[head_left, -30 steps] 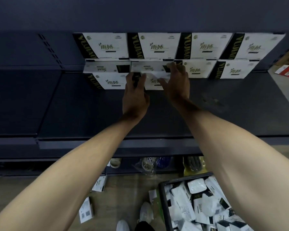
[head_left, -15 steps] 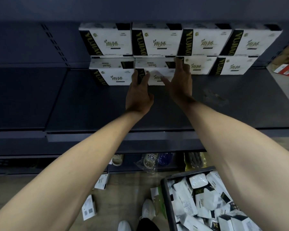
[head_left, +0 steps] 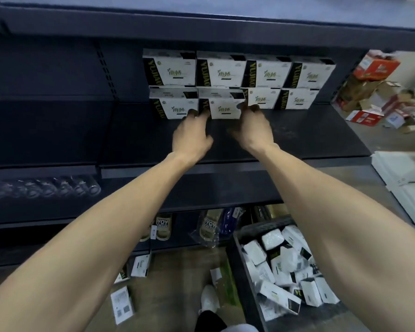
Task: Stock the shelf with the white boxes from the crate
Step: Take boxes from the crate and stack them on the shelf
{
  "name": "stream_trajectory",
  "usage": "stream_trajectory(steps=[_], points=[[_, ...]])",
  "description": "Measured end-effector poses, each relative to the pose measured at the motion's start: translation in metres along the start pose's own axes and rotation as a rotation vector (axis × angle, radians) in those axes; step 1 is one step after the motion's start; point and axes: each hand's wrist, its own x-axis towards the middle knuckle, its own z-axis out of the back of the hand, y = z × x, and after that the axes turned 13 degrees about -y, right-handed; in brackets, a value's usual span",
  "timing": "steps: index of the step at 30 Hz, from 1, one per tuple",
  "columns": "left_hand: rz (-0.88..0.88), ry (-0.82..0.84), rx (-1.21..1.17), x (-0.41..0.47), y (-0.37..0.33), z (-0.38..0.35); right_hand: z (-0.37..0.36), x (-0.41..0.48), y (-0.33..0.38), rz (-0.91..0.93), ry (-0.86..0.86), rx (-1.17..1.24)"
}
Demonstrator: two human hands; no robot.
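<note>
The white box (head_left: 225, 109) stands upright on the dark shelf (head_left: 297, 135), just above the middle of the frame, second from the left in the lower of two rows of four like boxes. The left hand (head_left: 192, 140) reaches to its lower left corner, its fingers stretched forward and touching the seam with the neighbouring box. The right hand (head_left: 253, 130) reaches to the box's right edge with its thumb over the front face; blur hides whether it pinches the edge or only touches it.

At lower right, the black crate (head_left: 240, 271) holds a jumble of white boxes. Loose boxes (head_left: 122, 305) lie on the floor at lower left. Bagged slippers (head_left: 163, 226) sit on a lower shelf, and torn cartons (head_left: 369, 87) pile up at upper right.
</note>
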Motion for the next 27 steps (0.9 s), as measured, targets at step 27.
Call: stream_trajectory(steps=[27], points=[[-0.417,0.293,0.113,-0.186,-0.246,-0.063,0.195,-0.234,-0.239,-0.033,0.145,-0.343]])
